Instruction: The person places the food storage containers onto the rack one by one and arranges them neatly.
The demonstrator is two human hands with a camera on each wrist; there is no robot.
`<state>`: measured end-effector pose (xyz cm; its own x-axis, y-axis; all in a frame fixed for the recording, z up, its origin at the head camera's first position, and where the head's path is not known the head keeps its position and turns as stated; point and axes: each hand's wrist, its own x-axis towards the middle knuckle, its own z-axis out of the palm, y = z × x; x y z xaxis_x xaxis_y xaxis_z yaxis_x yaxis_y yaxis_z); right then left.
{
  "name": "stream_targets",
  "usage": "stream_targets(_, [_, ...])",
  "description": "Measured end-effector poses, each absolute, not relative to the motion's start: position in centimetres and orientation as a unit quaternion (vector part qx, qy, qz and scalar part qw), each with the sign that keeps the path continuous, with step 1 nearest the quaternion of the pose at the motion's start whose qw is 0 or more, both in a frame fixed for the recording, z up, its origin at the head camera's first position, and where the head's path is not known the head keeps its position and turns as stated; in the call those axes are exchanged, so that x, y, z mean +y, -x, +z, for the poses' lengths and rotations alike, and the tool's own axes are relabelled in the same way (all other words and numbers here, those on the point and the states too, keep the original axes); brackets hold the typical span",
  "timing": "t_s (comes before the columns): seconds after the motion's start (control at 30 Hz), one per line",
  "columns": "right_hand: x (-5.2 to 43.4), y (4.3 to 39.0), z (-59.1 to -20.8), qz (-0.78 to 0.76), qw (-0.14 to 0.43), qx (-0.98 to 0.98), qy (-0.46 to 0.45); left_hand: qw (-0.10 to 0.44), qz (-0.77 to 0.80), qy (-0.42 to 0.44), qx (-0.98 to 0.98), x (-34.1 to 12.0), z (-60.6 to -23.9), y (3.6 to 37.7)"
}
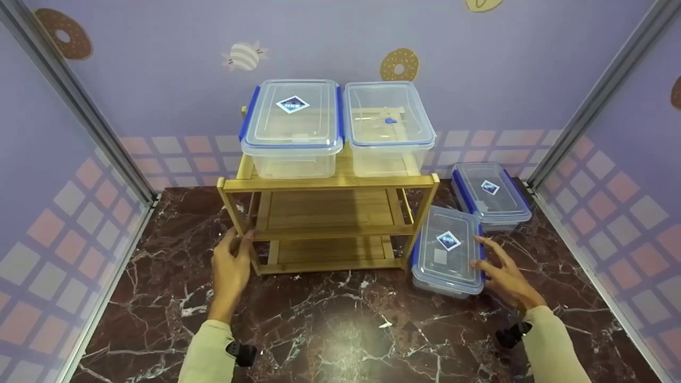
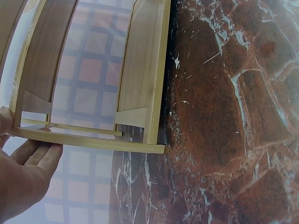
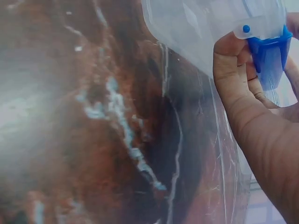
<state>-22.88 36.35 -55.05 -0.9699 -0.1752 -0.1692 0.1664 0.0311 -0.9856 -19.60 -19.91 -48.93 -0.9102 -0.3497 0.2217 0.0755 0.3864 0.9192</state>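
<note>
A bamboo three-tier rack stands on the marble-patterned surface. My left hand grips its front left leg, thumb on one side and fingers on the other, as the left wrist view shows beside the upright. Right of the rack lies a clear lidded plastic container with blue side latches, close against the front right leg. My right hand holds this container by its right side; in the right wrist view, thumb and fingers bend around the blue latch.
Two more clear containers stand on the rack's top tier, the left one with blue latches, the right one beside it. Another container lies at the back right. Patterned walls enclose the back and sides.
</note>
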Motion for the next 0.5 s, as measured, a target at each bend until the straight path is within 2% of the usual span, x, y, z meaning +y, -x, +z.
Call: stream_targets(0.5, [37.4,20.5,-55.1,-0.714,0.106,0.692,0.013,0.213,-0.541,-0.088,-0.809,-19.7,-49.0,19.6])
